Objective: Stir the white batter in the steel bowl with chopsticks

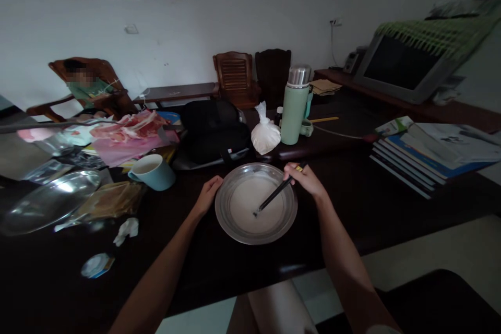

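A round metal bowl [222,207] stands on the dark table in front of me, with a whitish, batter-like mixture [245,203] in it. My left hand [207,195] is closed on the bowl's left rim. In my right hand [307,180] is a pair of black chopsticks [276,195], held at the upper end above the right rim. Their tips dip into the mixture near its middle. Just behind the bowl sits a tied clear bag of white powder [266,135], with a green thermos [294,112] upright to its right.
On the left are a light blue mug [158,175], a metal tray [50,201], crumpled tissue [127,230] and a small round container [97,266]. A black bag [213,133] lies behind. Stacked books [426,151] stand at right. A person [88,88] sits at the far left.
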`<action>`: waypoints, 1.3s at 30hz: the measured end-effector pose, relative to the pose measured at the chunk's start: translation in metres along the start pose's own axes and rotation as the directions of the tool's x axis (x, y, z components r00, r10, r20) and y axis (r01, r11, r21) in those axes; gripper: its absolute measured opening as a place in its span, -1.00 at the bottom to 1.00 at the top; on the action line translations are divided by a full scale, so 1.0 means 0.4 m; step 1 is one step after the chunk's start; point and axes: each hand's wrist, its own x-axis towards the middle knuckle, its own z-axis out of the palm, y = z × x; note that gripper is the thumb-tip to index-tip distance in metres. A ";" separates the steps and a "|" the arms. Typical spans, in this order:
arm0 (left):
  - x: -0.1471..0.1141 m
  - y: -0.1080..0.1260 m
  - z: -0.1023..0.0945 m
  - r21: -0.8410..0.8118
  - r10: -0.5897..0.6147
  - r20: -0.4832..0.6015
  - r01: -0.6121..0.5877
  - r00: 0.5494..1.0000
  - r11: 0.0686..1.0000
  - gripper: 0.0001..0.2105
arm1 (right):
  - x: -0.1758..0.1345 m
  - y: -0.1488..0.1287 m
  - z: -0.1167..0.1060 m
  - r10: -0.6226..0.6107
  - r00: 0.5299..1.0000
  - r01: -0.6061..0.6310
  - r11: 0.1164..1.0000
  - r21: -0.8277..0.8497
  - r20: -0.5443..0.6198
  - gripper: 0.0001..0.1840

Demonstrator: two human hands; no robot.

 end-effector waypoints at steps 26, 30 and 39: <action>0.004 -0.008 -0.004 0.014 0.009 0.017 -0.009 1.000 1.000 -0.46 | 0.006 0.009 0.007 -0.054 0.996 0.056 0.998 -0.021 0.065 -0.43; 0.005 -0.006 -0.003 0.009 0.003 0.017 -0.003 1.000 1.000 -0.46 | 0.005 0.016 -0.011 -0.047 0.992 0.045 0.999 -0.016 -0.121 -0.42; 0.006 -0.010 -0.003 0.014 0.017 0.017 -0.018 1.000 1.000 -0.46 | 0.004 0.012 -0.002 -0.048 0.999 0.047 0.998 -0.031 -0.010 -0.43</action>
